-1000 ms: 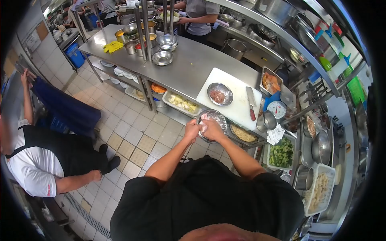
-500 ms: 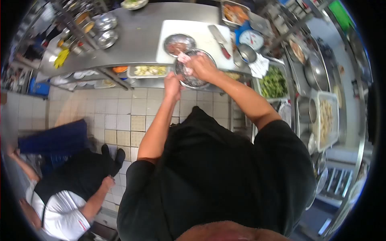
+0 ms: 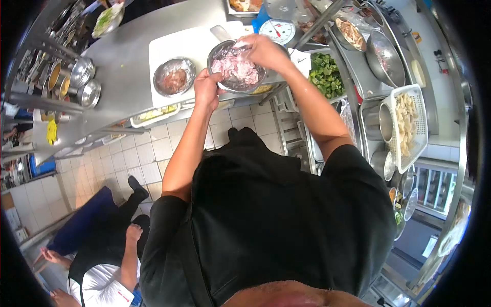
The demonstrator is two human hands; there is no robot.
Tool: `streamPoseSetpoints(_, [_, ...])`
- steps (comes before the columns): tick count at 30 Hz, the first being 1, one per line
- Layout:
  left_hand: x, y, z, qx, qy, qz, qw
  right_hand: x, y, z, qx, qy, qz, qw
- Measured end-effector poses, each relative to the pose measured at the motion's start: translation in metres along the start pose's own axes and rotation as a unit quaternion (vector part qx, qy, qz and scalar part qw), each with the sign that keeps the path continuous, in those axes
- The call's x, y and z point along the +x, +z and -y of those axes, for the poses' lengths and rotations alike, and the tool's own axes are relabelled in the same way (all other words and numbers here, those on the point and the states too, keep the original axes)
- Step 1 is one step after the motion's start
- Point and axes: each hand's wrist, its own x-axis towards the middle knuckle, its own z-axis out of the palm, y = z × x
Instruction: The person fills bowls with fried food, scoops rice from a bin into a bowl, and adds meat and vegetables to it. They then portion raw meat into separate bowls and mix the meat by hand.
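My left hand [image 3: 206, 90] is closed on the near-left rim of a metal bowl [image 3: 223, 83], thumb over the edge. Pale pink raw meat pieces [image 3: 236, 69] lie inside it. Above the bowl's far right rim is my right hand [image 3: 266, 52], its fingers curled down and slightly blurred; I cannot tell what they hold. To the left, a second metal bowl [image 3: 174, 77] with darker reddish meat stands on the white cutting board [image 3: 159, 49]. A wide metal blade [image 3: 220, 34] shows beyond the bowl in my hands, the rest of it hidden.
A dial scale [image 3: 276, 31] stands behind the board. Green vegetables [image 3: 326, 75] fill a container at right, near a white basket [image 3: 423, 123] of pale pieces. Metal bowls [image 3: 82, 71] are at left. Another person [image 3: 105, 276] is at lower left, behind me.
The view has turned and shifted, so the board appears further left. My right hand has lifted out of the bowl to its far right rim, uncovering the meat. The bowl has moved over the board.
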Motion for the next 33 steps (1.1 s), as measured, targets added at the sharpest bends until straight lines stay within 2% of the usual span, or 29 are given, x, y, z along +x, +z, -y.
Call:
streamPoseSetpoints(2, [0.015, 0.018, 0.002, 0.015, 0.023, 0.02, 0.999, 0.008, 0.028, -0.036, -0.074, -0.089, -0.051, 0.992])
streamPoseSetpoints(4, [0.028, 0.036, -0.002, 0.03, 0.024, 0.026, 0.999, -0.004, 0.035, -0.021, -0.171, -0.154, -0.103, 0.968])
streamPoseSetpoints(7, [0.045, 0.055, -0.009, 0.006, 0.001, 0.036, 0.999, 0.004, -0.003, -0.032, -0.238, -0.176, -0.037, 0.955])
streamPoseSetpoints(10, [0.064, 0.083, -0.036, 0.032, -0.025, 0.101, 0.994, 0.013, -0.061, -0.016, -0.201, -0.135, -0.003, 0.97])
streamPoseSetpoints(11, [0.065, 0.101, -0.051, 0.016, -0.029, 0.14, 0.99, 0.022, -0.078, -0.012, -0.151, -0.088, 0.03, 0.984])
streamPoseSetpoints(12, [0.086, 0.108, -0.05, 0.025, -0.014, 0.124, 0.992, 0.021, -0.1, 0.003, -0.11, -0.105, 0.016, 0.988])
streamPoseSetpoints(14, [0.118, 0.13, -0.062, 0.124, 0.022, 0.13, 0.984, 0.035, -0.125, 0.002, -0.122, -0.092, -0.094, 0.984])
streamPoseSetpoints(17, [0.162, 0.171, -0.065, 0.096, 0.019, 0.149, 0.984, 0.056, -0.16, -0.016, -0.114, -0.138, -0.271, 0.946])
streamPoseSetpoints(21, [0.19, 0.2, -0.056, 0.09, 0.003, 0.125, 0.988, 0.04, -0.186, -0.035, -0.053, -0.165, -0.364, 0.915])
streamPoseSetpoints(24, [0.213, 0.194, -0.04, 0.07, -0.017, 0.16, 0.984, 0.006, -0.172, -0.062, 0.199, -0.051, -0.312, 0.927])
streamPoseSetpoints(25, [0.229, 0.186, -0.03, 0.06, -0.026, 0.163, 0.984, -0.011, -0.163, -0.065, 0.191, -0.037, -0.314, 0.929])
streamPoseSetpoints(26, [0.226, 0.186, -0.029, 0.096, -0.028, 0.118, 0.988, -0.024, -0.152, -0.075, 0.207, -0.016, -0.31, 0.928])
streamPoseSetpoints(28, [0.216, 0.186, -0.031, 0.041, -0.02, 0.122, 0.992, -0.046, -0.122, -0.105, 0.237, 0.02, -0.303, 0.923])
streamPoseSetpoints(33, [0.207, 0.182, -0.039, 0.062, -0.022, 0.133, 0.989, -0.099, -0.048, -0.155, 0.344, 0.189, -0.243, 0.887])
